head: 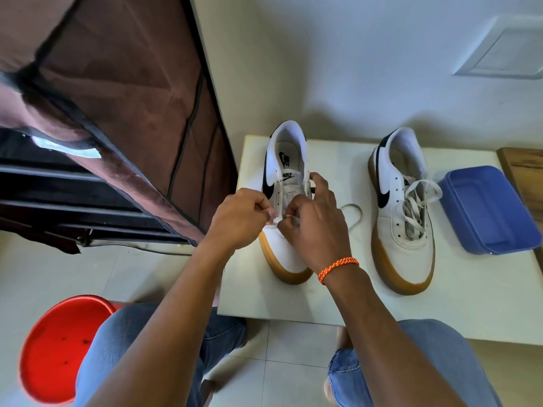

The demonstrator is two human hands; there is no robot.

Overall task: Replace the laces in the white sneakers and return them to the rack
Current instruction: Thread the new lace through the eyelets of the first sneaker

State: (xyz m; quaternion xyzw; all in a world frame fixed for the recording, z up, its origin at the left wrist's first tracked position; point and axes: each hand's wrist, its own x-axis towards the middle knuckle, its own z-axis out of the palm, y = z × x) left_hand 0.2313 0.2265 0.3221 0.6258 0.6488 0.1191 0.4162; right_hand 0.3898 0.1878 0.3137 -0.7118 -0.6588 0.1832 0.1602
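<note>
Both hands' fingers (pixel 271 208) pinch the lace (pixel 289 216) over the left sneaker (pixel 286 171), left hand (pixel 239 220), right hand (pixel 316 230). Laced sneaker (pixel 402 218) right; blue tub (pixel 487 210) at desk (pixel 323 301) right edge. Rack (pixel 97 118) crowds left.

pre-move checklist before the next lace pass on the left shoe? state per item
1. Left hand pinches the lace at the lower eyelets: ok.
2. Right hand on the same lace, fingers curled over it: ok, though the lace tip is hidden.
3. Left sneaker upright on the white table, toe toward the person: ok.
4. Upper eyelets on the left sneaker unlaced and free: ok.
5. Slack: a loop of lace lies on the table right of the hands; whether it snags cannot tell.
6. Right sneaker laced but loose, ends untied beside the blue tray: not ok, unfinished.
</note>
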